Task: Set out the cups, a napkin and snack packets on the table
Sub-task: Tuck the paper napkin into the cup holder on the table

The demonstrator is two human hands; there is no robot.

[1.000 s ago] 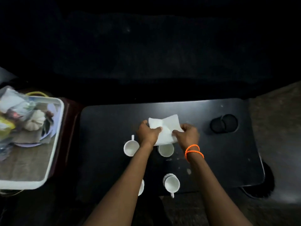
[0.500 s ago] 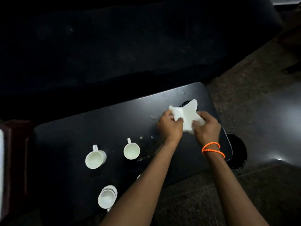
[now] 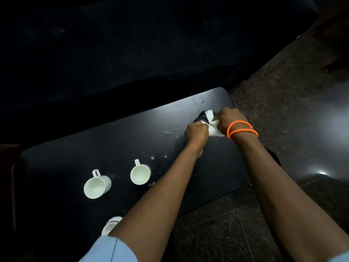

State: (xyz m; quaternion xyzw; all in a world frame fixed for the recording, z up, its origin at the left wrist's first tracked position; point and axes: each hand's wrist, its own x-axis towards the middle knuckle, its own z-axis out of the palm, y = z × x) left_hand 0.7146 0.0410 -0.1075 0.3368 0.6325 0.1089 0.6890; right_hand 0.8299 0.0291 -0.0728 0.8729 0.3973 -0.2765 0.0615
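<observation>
My left hand (image 3: 196,131) and my right hand (image 3: 227,120) both grip a white napkin (image 3: 213,130), bunched between them over the right end of the black table (image 3: 94,144). The napkin sits at a dark round recess (image 3: 202,116) in the tabletop. Two white cups stand upright left of my arms: one (image 3: 140,174) in the middle, another (image 3: 96,186) further left, tilted toward me. A third white cup (image 3: 111,225) at the near edge is partly hidden by my left forearm. No snack packets are in view.
A dark sofa (image 3: 132,44) runs along the far side of the table. Speckled stone floor (image 3: 283,91) lies to the right and in front. Small white crumbs (image 3: 166,132) dot the tabletop near my left hand.
Both hands carried the napkin from above the middle cups to the table's right end and bunched it down at the round recess. The view turned right; the tray at left left the view.
</observation>
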